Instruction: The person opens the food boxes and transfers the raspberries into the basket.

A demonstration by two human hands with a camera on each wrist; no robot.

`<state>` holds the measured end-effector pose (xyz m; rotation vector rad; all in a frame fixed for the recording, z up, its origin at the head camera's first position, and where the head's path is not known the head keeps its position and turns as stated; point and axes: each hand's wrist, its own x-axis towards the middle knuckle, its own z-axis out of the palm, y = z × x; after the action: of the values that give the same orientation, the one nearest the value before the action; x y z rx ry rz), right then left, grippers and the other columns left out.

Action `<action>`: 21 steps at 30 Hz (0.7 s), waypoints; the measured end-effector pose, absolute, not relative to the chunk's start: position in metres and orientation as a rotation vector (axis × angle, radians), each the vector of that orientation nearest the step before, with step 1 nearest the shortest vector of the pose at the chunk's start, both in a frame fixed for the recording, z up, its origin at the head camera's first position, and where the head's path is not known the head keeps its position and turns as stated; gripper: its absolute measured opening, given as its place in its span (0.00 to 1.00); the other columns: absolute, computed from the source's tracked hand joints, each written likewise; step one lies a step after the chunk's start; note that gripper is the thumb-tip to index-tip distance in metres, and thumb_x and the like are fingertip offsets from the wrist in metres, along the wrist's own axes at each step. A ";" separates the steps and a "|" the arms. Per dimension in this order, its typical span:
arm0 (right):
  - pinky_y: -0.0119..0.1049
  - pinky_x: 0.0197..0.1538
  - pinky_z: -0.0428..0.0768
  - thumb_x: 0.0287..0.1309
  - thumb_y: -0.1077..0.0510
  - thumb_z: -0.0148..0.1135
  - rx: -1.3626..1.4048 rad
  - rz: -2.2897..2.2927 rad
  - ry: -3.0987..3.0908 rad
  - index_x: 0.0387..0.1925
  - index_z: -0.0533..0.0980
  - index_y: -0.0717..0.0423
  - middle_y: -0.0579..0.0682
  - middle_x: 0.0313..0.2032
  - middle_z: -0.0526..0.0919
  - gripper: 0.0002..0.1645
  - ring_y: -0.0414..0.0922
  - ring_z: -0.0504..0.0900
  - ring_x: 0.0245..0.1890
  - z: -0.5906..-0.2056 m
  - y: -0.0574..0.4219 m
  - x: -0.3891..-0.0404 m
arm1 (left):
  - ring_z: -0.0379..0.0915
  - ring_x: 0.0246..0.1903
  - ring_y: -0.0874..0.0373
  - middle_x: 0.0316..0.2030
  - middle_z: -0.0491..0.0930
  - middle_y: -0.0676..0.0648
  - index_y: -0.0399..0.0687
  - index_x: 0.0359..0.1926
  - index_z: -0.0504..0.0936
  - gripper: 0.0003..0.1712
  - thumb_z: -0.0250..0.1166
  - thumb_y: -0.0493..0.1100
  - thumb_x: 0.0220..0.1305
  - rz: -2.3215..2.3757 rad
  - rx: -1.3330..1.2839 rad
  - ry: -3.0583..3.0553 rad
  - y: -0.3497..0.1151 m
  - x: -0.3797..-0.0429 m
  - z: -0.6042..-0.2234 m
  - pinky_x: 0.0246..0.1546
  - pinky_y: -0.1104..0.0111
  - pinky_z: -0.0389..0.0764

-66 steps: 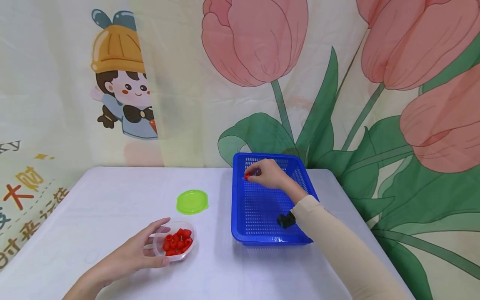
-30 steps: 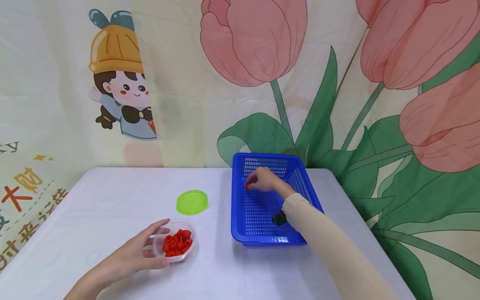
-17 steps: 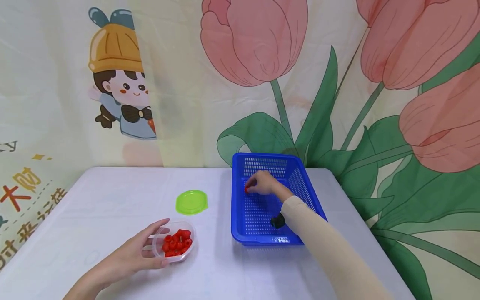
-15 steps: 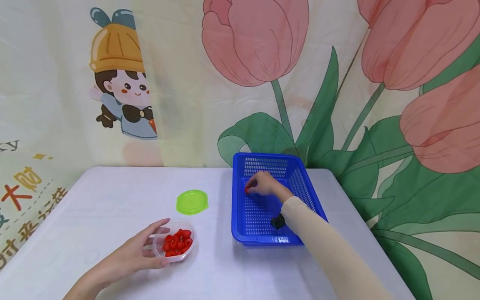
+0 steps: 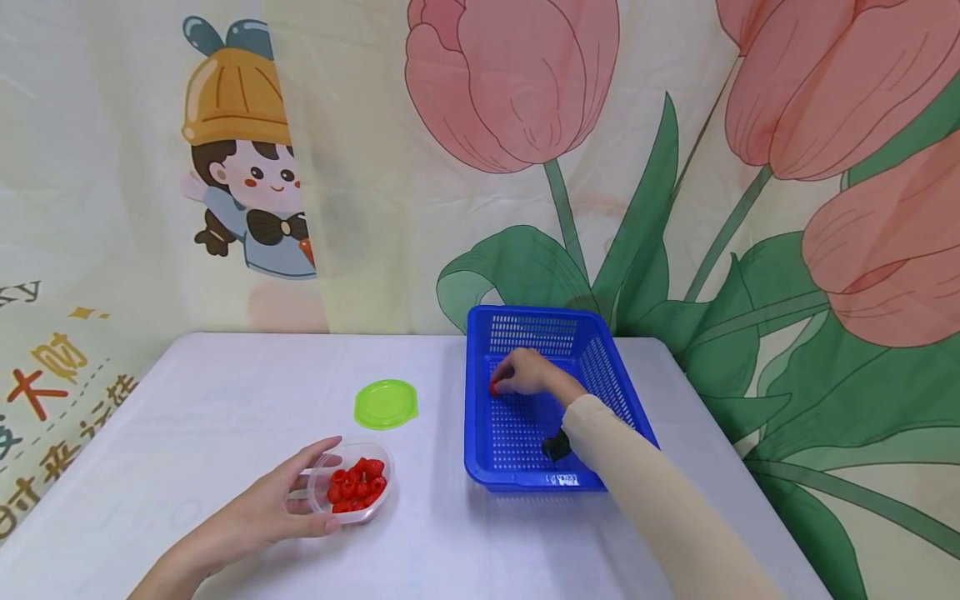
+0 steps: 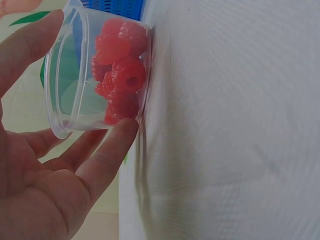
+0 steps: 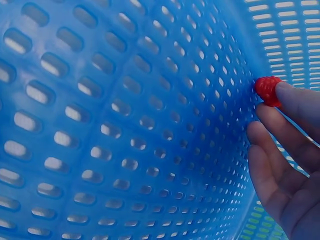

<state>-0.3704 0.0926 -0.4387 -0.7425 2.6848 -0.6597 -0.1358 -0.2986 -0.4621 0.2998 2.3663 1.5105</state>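
A small, bumpy red raspberry (image 7: pixel 268 91) sat at the fingertips of the right hand (image 5: pixel 523 372), whose thumb and forefinger were pinched together on it. Under that hand spread the floor of a rectangular blue plastic basket with slotted walls (image 5: pixel 472 417); whether the fruit touched it could not be told. Behind the hand, at the wrist, came a black device (image 5: pixel 556 447) and a cream sleeve (image 5: pixel 652 492). The left hand (image 5: pixel 262 504) clasped a clear round plastic tub (image 6: pixel 70 95), thumb and fingers on opposite sides, more red raspberries (image 5: pixel 356 485) inside. Beyond the left hand, a flat lime-green plastic lid (image 5: pixel 386 405) lay on the white-covered table (image 5: pixel 427 542).
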 end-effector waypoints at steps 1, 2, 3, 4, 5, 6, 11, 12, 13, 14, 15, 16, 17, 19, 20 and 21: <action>0.39 0.55 0.85 0.71 0.58 0.69 -0.742 -0.653 2.683 0.49 0.89 0.53 0.46 0.44 0.91 0.10 0.42 0.87 0.45 -0.439 0.093 -0.370 | 0.70 0.68 0.39 0.78 0.61 0.38 0.60 0.84 0.52 0.59 0.80 0.47 0.62 1.509 0.293 2.366 -0.298 -0.136 -0.462 0.54 0.71 0.84; 0.39 0.55 0.85 0.71 0.58 0.69 -0.746 -0.646 2.682 0.49 0.89 0.53 0.46 0.44 0.91 0.10 0.42 0.87 0.45 -0.439 0.093 -0.370 | 0.71 0.68 0.39 0.78 0.61 0.37 0.59 0.84 0.52 0.59 0.80 0.48 0.62 1.507 0.294 2.366 -0.298 -0.136 -0.461 0.54 0.71 0.84; 0.39 0.55 0.85 0.71 0.58 0.69 -0.751 -0.640 2.681 0.49 0.89 0.53 0.46 0.44 0.91 0.10 0.42 0.87 0.46 -0.439 0.093 -0.370 | 0.70 0.68 0.39 0.78 0.61 0.37 0.59 0.84 0.52 0.59 0.80 0.48 0.62 1.504 0.294 2.370 -0.298 -0.136 -0.461 0.54 0.71 0.84; 0.39 0.55 0.85 0.71 0.58 0.69 -0.753 -0.637 2.678 0.49 0.89 0.53 0.46 0.45 0.91 0.10 0.42 0.87 0.46 -0.439 0.093 -0.370 | 0.70 0.68 0.39 0.78 0.61 0.37 0.58 0.84 0.52 0.59 0.80 0.48 0.62 1.502 0.296 2.372 -0.298 -0.136 -0.461 0.54 0.71 0.84; 0.38 0.56 0.85 0.71 0.58 0.69 -0.757 -0.632 2.676 0.50 0.89 0.53 0.46 0.45 0.91 0.10 0.42 0.87 0.46 -0.439 0.093 -0.370 | 0.71 0.68 0.39 0.78 0.61 0.36 0.58 0.85 0.51 0.60 0.80 0.47 0.62 1.500 0.298 2.373 -0.298 -0.136 -0.461 0.54 0.71 0.84; 0.38 0.56 0.85 0.71 0.58 0.69 -0.761 -0.631 2.675 0.50 0.89 0.53 0.46 0.45 0.91 0.10 0.42 0.87 0.46 -0.438 0.093 -0.370 | 0.71 0.67 0.38 0.78 0.61 0.36 0.57 0.85 0.51 0.60 0.80 0.47 0.62 1.498 0.299 2.376 -0.298 -0.136 -0.461 0.54 0.71 0.84; 0.40 0.57 0.85 0.72 0.58 0.69 -0.751 -0.635 2.666 0.50 0.89 0.53 0.47 0.45 0.91 0.10 0.43 0.87 0.47 -0.437 0.093 -0.368 | 0.71 0.67 0.39 0.78 0.61 0.37 0.58 0.84 0.52 0.59 0.80 0.47 0.62 1.492 0.290 2.377 -0.299 -0.135 -0.462 0.54 0.71 0.83; 0.40 0.57 0.85 0.72 0.58 0.68 -0.749 -0.634 2.665 0.50 0.89 0.53 0.47 0.45 0.91 0.10 0.43 0.87 0.47 -0.437 0.094 -0.367 | 0.71 0.67 0.38 0.78 0.61 0.37 0.58 0.84 0.52 0.59 0.80 0.47 0.62 1.493 0.293 2.378 -0.299 -0.135 -0.463 0.54 0.71 0.83; 0.40 0.57 0.85 0.72 0.58 0.68 -0.747 -0.632 2.665 0.50 0.89 0.53 0.47 0.45 0.91 0.10 0.43 0.87 0.47 -0.437 0.094 -0.366 | 0.71 0.67 0.38 0.78 0.61 0.37 0.59 0.84 0.52 0.59 0.80 0.47 0.62 1.492 0.293 2.379 -0.299 -0.135 -0.463 0.54 0.72 0.83; 0.40 0.57 0.85 0.72 0.58 0.68 -0.747 -0.627 2.667 0.50 0.89 0.54 0.47 0.45 0.91 0.10 0.43 0.87 0.47 -0.436 0.094 -0.366 | 0.71 0.67 0.38 0.78 0.61 0.37 0.59 0.84 0.52 0.59 0.80 0.47 0.62 1.493 0.291 2.377 -0.299 -0.136 -0.462 0.54 0.71 0.83; 0.40 0.57 0.85 0.72 0.58 0.68 -0.747 -0.621 2.669 0.51 0.89 0.54 0.47 0.46 0.91 0.10 0.44 0.87 0.47 -0.436 0.094 -0.366 | 0.71 0.68 0.38 0.78 0.61 0.37 0.59 0.84 0.52 0.59 0.80 0.47 0.62 1.493 0.288 2.376 -0.298 -0.136 -0.462 0.54 0.72 0.83; 0.40 0.57 0.85 0.72 0.58 0.69 -0.751 -0.616 2.672 0.51 0.89 0.54 0.47 0.46 0.91 0.11 0.44 0.88 0.47 -0.436 0.094 -0.365 | 0.71 0.68 0.39 0.78 0.61 0.37 0.59 0.84 0.52 0.60 0.80 0.48 0.61 1.492 0.282 2.377 -0.298 -0.136 -0.462 0.54 0.72 0.83; 0.40 0.57 0.85 0.72 0.58 0.69 -0.755 -0.612 2.675 0.51 0.89 0.54 0.48 0.46 0.91 0.11 0.44 0.88 0.47 -0.436 0.093 -0.365 | 0.71 0.68 0.39 0.78 0.61 0.37 0.59 0.84 0.52 0.60 0.80 0.48 0.61 1.494 0.278 2.375 -0.298 -0.136 -0.462 0.54 0.72 0.83; 0.40 0.57 0.85 0.71 0.58 0.69 -0.759 -0.607 2.680 0.51 0.88 0.54 0.48 0.46 0.91 0.11 0.44 0.88 0.48 -0.436 0.093 -0.365 | 0.71 0.67 0.39 0.78 0.61 0.38 0.60 0.84 0.52 0.60 0.80 0.48 0.61 1.492 0.267 2.376 -0.298 -0.136 -0.462 0.54 0.72 0.83; 0.40 0.57 0.84 0.71 0.58 0.69 -0.761 -0.604 2.682 0.51 0.88 0.55 0.49 0.47 0.91 0.11 0.44 0.88 0.48 -0.436 0.093 -0.365 | 0.71 0.67 0.40 0.78 0.61 0.38 0.60 0.84 0.52 0.60 0.80 0.48 0.61 1.492 0.267 2.374 -0.298 -0.136 -0.462 0.54 0.72 0.83; 0.40 0.58 0.84 0.71 0.58 0.69 -0.763 -0.599 2.685 0.52 0.88 0.55 0.49 0.47 0.91 0.12 0.45 0.88 0.49 -0.437 0.093 -0.365 | 0.71 0.67 0.40 0.78 0.61 0.38 0.60 0.84 0.52 0.60 0.80 0.48 0.61 1.491 0.271 2.374 -0.298 -0.136 -0.462 0.54 0.72 0.83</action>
<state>-0.3648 0.0933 -0.4367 -0.7627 2.6846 -0.5986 -0.1361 -0.2976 -0.4617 0.2707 2.3736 1.4905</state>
